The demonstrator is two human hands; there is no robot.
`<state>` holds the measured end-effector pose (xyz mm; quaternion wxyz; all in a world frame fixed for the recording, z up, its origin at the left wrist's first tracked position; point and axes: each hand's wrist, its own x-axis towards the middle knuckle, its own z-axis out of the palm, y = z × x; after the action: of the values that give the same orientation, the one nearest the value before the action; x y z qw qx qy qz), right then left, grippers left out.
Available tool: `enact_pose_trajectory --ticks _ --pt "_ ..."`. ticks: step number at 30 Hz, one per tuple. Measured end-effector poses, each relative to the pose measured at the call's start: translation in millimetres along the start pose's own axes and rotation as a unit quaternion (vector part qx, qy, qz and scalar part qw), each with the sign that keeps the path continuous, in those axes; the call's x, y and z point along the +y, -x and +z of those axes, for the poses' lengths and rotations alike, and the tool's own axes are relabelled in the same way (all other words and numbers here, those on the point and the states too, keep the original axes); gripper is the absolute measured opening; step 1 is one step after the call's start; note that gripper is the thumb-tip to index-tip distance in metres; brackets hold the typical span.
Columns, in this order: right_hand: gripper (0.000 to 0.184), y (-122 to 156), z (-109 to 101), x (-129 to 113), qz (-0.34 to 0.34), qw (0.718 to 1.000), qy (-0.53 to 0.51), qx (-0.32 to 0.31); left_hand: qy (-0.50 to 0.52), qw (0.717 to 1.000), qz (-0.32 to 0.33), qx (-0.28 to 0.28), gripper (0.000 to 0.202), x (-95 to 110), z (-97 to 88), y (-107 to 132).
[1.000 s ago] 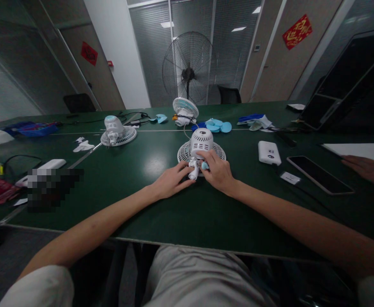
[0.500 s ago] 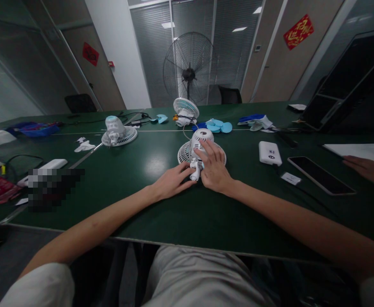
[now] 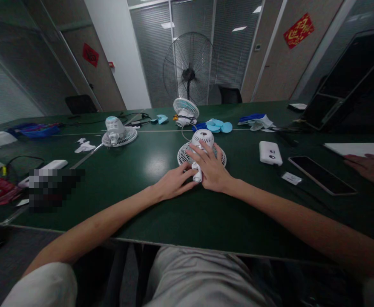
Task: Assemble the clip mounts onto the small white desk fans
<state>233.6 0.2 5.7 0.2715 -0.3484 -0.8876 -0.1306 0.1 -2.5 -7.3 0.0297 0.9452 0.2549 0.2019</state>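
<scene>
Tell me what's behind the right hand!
Behind the right hand is a white fan: its motor housing and round grille partly show. The hand covers most of the housing's lower front, hiding details there.

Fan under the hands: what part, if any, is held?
Left hand holds the white joint by its left side; right hand: hold unclear.

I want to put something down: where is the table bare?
Bare table: between left fan and near fan; also from left hand and right hand to the near edge. Crowded: behind near fan, with blue blades and far fan.
</scene>
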Motion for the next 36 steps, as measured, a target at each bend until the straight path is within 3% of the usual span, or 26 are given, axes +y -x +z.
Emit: enact_pose_trajectory --ticks 9,20,27,32,36 --pt "0.109 -4 -3 1 -0.056 0.998 0.018 -0.023 -0.011 1.0 -0.009 0.004 0.039 0 1.3 0" --pt "0.064 -6 1 2 -0.058 0.998 0.016 0.005 0.015 1.0 -0.011 0.007 0.037 0 -0.7 0" --pt "0.07 -4 2 3 -0.049 0.999 -0.006 0.014 0.027 0.999 -0.011 0.019 0.036 -2 0.0 1" --pt "0.077 11 8 14 -0.059 0.99 -0.086 0.095 0.011 1.0 -0.015 0.021 0.037 -2 0.4 2" --pt "0.054 19 14 23 -0.012 0.973 -0.096 0.208 0.015 1.0 -0.016 0.021 0.036 -4 0.6 2"
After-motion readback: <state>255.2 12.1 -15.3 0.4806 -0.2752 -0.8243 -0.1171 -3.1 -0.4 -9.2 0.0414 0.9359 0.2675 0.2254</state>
